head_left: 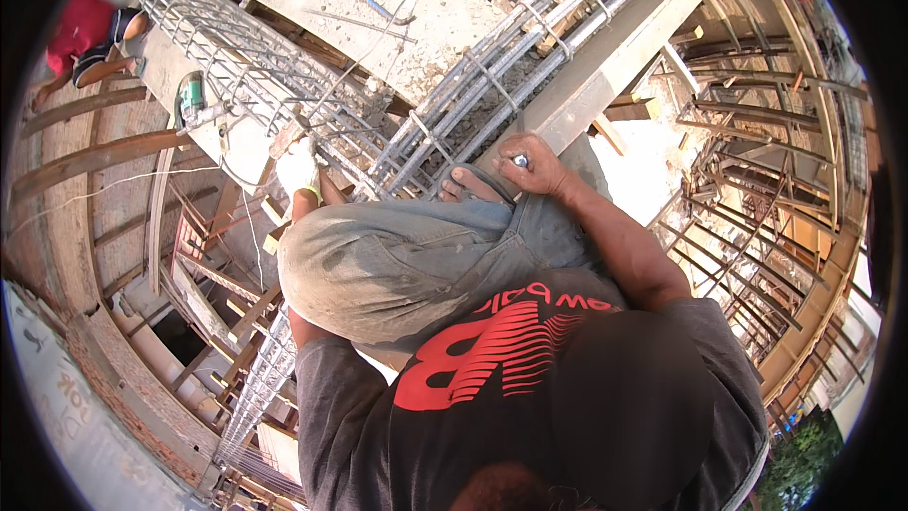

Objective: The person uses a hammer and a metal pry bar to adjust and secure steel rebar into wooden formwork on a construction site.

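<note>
**Closed fist beside hooped steel**

The person's right hand [541, 168] is curled tightly around an object [521, 161], only its round, shiny, bluish end showing, just beside the toes [470, 185] and a cage of long grey steel bars [492, 76] ringed with thin hoops. The left hand [298, 170], washed white by glare, is near a second latticed cage [251, 76]; whether it is open or grips the brownish piece [284, 138] next to it cannot be told. Faded, dusty denim trousers [378, 255] cover the bent leg. A green power tool [192, 93] lies beyond.

Right hand [532, 161] in a fist, right arm [632, 244] bent, left hand [298, 170] stretched forward
</note>
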